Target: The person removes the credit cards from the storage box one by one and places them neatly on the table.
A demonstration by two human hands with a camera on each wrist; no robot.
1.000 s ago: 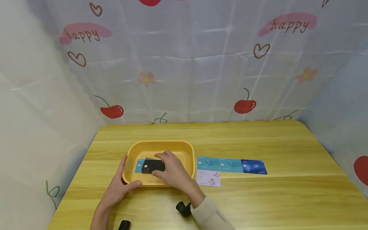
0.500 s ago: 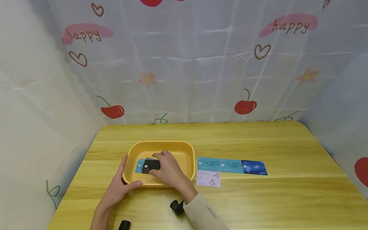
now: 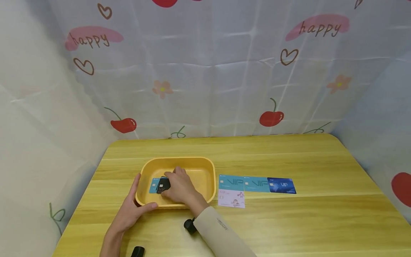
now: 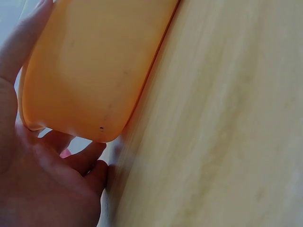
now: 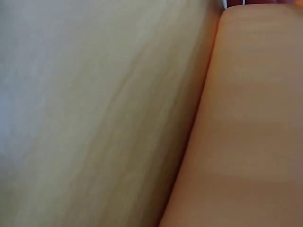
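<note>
A yellow plastic basket (image 3: 205, 164) stands on the table, holding a light blue card (image 3: 153, 186) partly covered by a black VIP card (image 3: 163, 185). My left hand (image 3: 128, 210) grips the basket's left end, its thumb along the front wall. The left wrist view shows the fingers bent against the basket's outer wall (image 4: 94, 66). Over the cards, my right hand (image 3: 179, 187) reaches in, thumb and forefinger near opposite long edges of the black card. The hand covers that card's right part, so whether it is pinched stays hidden. In the right wrist view, the basket's side (image 5: 255, 118) fills the right.
Right of the basket, two light blue VIP cards (image 3: 231, 182) and a dark blue VIP card (image 3: 282, 185) lie in a row. A pale pink card (image 3: 231, 198) lies below the first. A white printed curtain (image 3: 205, 89) hangs behind the wooden table (image 3: 289, 221).
My right hand has moved left across the black card and now covers more of it. The card stays in place. My left hand keeps its hold on the basket.
</note>
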